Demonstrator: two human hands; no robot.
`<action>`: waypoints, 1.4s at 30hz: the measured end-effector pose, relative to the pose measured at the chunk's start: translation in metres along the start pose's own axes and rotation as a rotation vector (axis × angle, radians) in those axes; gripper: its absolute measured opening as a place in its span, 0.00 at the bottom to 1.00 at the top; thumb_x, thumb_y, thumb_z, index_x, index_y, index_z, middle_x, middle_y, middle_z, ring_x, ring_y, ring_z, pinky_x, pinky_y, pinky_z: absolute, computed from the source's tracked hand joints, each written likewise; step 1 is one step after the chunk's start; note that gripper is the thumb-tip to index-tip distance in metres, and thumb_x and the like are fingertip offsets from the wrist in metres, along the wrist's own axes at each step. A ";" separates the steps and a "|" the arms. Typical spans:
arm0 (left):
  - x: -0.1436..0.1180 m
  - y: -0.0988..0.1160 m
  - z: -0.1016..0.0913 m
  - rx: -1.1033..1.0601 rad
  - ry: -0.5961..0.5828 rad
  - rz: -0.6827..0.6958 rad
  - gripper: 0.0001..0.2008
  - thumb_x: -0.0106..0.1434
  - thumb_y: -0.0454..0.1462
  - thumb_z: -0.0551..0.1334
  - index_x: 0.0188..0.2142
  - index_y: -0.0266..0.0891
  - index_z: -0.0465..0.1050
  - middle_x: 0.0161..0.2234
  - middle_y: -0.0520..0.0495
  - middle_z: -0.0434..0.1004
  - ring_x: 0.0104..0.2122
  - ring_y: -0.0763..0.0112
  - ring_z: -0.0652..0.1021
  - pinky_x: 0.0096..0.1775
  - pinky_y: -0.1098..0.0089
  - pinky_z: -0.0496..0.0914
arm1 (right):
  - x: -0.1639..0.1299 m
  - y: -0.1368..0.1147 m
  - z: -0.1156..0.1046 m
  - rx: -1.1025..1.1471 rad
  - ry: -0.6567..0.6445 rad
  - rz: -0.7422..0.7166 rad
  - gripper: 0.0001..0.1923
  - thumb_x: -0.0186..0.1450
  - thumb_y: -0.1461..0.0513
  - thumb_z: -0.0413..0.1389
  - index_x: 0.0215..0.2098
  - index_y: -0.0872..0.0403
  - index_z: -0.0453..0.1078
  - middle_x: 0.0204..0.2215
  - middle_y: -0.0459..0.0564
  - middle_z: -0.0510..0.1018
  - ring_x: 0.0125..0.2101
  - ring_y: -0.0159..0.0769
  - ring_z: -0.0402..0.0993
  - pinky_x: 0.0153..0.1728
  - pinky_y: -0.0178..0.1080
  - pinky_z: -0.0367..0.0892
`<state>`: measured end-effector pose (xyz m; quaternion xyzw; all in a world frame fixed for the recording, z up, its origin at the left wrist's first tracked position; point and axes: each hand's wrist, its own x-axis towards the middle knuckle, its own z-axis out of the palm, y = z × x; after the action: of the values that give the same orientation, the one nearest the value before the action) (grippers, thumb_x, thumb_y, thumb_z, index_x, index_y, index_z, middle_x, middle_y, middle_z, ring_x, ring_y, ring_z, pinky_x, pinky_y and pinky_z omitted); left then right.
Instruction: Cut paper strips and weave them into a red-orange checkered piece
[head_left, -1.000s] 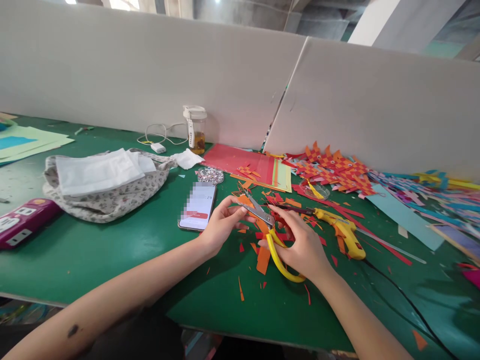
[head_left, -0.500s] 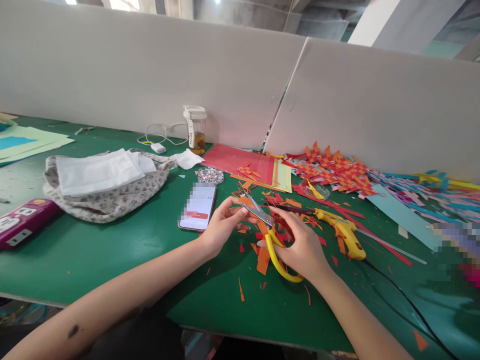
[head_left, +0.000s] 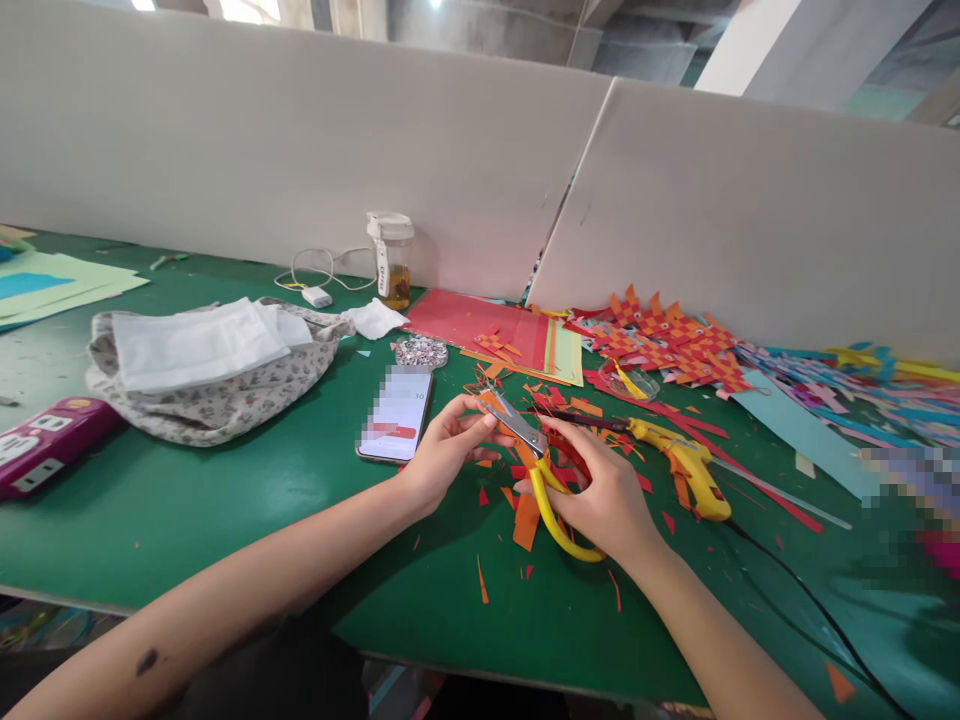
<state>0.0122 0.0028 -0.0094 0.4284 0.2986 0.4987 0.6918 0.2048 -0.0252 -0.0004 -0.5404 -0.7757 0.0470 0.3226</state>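
Yellow-handled scissors (head_left: pixel 551 510) are gripped in my right hand (head_left: pixel 604 490), their metal blades pointing up and left, close together. My left hand (head_left: pixel 442 450) pinches a small piece of orange paper (head_left: pixel 491 400) at the blade tips. Part of that piece is hidden behind the blades and fingers. Orange and red paper scraps (head_left: pixel 526 522) lie beneath and around both hands. A yellow glue gun (head_left: pixel 697 480) rests just right of my right hand, its dark nozzle pointing left. Left of my left hand lies a phone (head_left: pixel 395 410) with a lit screen.
Woven red-orange paper pieces (head_left: pixel 667 340) and coloured strips (head_left: pixel 817 400) heap at the back right. Red sheets (head_left: pixel 480 325), a drink bottle (head_left: pixel 394 260) and a dish of small gems (head_left: pixel 421 351) stand behind. Leftward are a floral cloth bag (head_left: pixel 217 415) and a purple power strip (head_left: pixel 56 440).
Almost nothing differs. The scissors and my right hand have shifted very slightly; my left hand keeps its pinch on the orange paper.
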 end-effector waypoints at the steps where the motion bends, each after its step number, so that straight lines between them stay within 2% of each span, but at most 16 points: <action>1: 0.000 0.000 0.000 0.000 0.000 -0.001 0.13 0.57 0.43 0.62 0.37 0.39 0.63 0.34 0.49 0.76 0.36 0.70 0.78 0.33 0.74 0.70 | 0.000 0.000 0.000 0.004 0.002 -0.003 0.30 0.53 0.54 0.60 0.53 0.48 0.62 0.47 0.51 0.73 0.45 0.45 0.72 0.43 0.42 0.70; 11: 0.001 0.001 -0.001 0.003 -0.002 -0.022 0.11 0.58 0.41 0.61 0.37 0.39 0.64 0.34 0.49 0.76 0.35 0.72 0.78 0.34 0.74 0.69 | 0.000 0.000 0.000 0.037 -0.025 0.011 0.31 0.52 0.55 0.61 0.53 0.49 0.62 0.49 0.51 0.73 0.47 0.45 0.71 0.46 0.43 0.68; 22: 0.000 0.002 0.000 -0.031 -0.006 -0.029 0.11 0.57 0.42 0.63 0.34 0.39 0.64 0.32 0.50 0.75 0.35 0.72 0.77 0.34 0.74 0.69 | -0.001 0.003 0.002 0.058 -0.023 0.028 0.32 0.51 0.56 0.62 0.53 0.48 0.62 0.45 0.49 0.75 0.41 0.43 0.75 0.41 0.41 0.71; 29: 0.001 0.001 0.000 -0.038 -0.008 -0.028 0.12 0.56 0.43 0.63 0.34 0.39 0.64 0.32 0.50 0.75 0.35 0.71 0.77 0.34 0.73 0.69 | 0.000 0.003 0.002 0.018 0.013 -0.027 0.31 0.51 0.56 0.61 0.52 0.50 0.63 0.45 0.50 0.76 0.42 0.43 0.74 0.42 0.40 0.70; 38: 0.001 0.000 -0.001 -0.043 -0.007 -0.019 0.12 0.56 0.43 0.63 0.33 0.38 0.66 0.33 0.52 0.71 0.33 0.76 0.75 0.32 0.75 0.70 | -0.001 0.004 0.003 0.036 -0.029 0.043 0.30 0.52 0.56 0.62 0.52 0.50 0.64 0.42 0.50 0.77 0.38 0.42 0.76 0.38 0.40 0.72; 42: 0.001 -0.001 -0.001 -0.040 0.004 -0.016 0.11 0.56 0.43 0.63 0.32 0.38 0.66 0.32 0.52 0.69 0.32 0.77 0.74 0.32 0.76 0.70 | -0.002 0.005 0.002 0.042 -0.014 0.029 0.30 0.52 0.57 0.61 0.52 0.50 0.64 0.42 0.50 0.77 0.37 0.42 0.76 0.37 0.40 0.72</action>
<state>0.0118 0.0039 -0.0106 0.4109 0.2932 0.4998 0.7039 0.2076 -0.0242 -0.0048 -0.5444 -0.7689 0.0715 0.3276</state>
